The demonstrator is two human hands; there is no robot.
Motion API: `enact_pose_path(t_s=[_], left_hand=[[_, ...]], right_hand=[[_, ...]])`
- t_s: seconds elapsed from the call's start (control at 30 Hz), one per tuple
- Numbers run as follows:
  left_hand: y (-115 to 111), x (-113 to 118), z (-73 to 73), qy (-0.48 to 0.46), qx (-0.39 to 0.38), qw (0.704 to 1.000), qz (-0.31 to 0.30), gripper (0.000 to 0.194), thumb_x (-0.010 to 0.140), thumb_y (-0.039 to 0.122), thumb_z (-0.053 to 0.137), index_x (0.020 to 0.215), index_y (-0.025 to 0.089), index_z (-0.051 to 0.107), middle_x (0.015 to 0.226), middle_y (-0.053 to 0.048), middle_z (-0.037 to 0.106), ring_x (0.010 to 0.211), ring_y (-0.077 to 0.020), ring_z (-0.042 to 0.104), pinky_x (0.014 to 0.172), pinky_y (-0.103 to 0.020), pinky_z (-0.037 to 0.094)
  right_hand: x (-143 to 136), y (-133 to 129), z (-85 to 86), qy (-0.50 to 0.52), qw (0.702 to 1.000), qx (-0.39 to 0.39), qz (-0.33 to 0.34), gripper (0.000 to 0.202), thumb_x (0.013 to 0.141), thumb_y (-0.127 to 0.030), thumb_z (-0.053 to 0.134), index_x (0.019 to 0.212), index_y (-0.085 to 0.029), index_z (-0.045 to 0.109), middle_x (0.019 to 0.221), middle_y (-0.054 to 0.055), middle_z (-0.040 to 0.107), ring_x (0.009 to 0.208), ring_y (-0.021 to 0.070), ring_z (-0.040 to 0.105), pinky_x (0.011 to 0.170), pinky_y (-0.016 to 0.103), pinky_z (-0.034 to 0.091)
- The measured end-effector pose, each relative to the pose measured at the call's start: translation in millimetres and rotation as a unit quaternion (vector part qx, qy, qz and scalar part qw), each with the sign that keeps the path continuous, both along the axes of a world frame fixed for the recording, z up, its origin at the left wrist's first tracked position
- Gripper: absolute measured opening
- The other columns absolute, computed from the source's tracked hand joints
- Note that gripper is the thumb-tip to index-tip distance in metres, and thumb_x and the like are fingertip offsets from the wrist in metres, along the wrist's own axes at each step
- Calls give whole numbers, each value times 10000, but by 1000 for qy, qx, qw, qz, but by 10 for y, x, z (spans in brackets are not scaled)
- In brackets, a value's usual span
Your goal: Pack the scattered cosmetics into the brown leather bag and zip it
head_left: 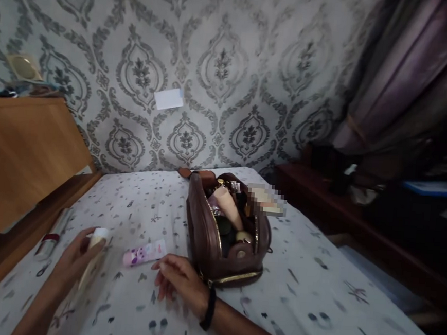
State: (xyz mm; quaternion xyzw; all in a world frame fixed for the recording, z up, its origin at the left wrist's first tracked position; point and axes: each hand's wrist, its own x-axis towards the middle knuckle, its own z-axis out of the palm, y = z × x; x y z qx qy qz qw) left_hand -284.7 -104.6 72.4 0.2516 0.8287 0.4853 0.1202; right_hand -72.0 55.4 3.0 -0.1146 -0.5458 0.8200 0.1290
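Note:
My left hand (72, 261) is closed around a cream-coloured tube with a white cap (101, 232), tilted over the left part of the sheet. Right of it lies a small pink and white tube (145, 253) with purple pictures. The fingers of my right hand (184, 278), loosely bent and apart, hover by that tube's white end with nothing visible in them. Just beyond this hand stands a brown bag (203, 228), its gold zip undone. Inside it, a peach-coloured tube (228, 207) leans over dark items and other small containers, partly hidden.
A clear container with a red band (51, 237) lies at the left, beside a wooden board (23, 157). The patterned sheet (293, 307) covers the surface. Behind is a patterned wall (223, 69); a dark red ledge (302, 194) runs along the right.

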Motion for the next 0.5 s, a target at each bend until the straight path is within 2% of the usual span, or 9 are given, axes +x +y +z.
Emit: enact_pose_path(t_s=[0.03,0.07,0.13,0.23,0.37,0.5], left_hand=[[103,126,38,-62,34,997,-36,703,617,636,748,1165,228,584,949,-50,714,890,-270,679,718,-307,529],[203,256,70,-114,67,991,-35,715,597,617,782,1165,234,580,966,-51,720,877,-264,689,711,-302,536],[393,497,112,-218,121,964,-89,724,618,559,814,1207,236,544,996,-69,726,888,-266,706,742,-318,554],[642,725,120,-293,170,926,-169,686,639,439,851,1201,235,514,1022,-84,731,957,-274,710,771,-317,561],[842,753,31,-331,235,886,-225,627,665,405,840,1149,222,486,960,-80,746,996,-280,709,864,-384,556],[839,708,-81,-342,288,863,-235,634,729,395,796,1242,219,467,1024,-83,736,1094,-272,677,981,-421,510]], right_hand=[[2,-2,-4,3,1000,-2,0,699,661,-782,669,913,-133,601,692,-8,604,478,79,579,406,181,346],[4,-3,-5,6,1000,-8,-1,710,655,-779,678,939,-132,603,717,0,611,497,89,597,406,183,360],[4,-3,-1,13,1000,-25,-4,752,643,-770,697,1033,-134,603,798,24,631,575,122,648,420,193,407],[6,5,22,26,998,-54,-4,794,635,-763,710,1122,-145,600,900,54,645,712,172,692,460,219,478],[7,30,32,35,998,-52,-31,692,684,-709,722,1092,-155,639,940,58,653,733,148,669,477,200,463],[-3,41,13,7,999,2,-37,641,700,-702,712,1011,-145,650,676,-22,595,521,67,508,446,179,369]])
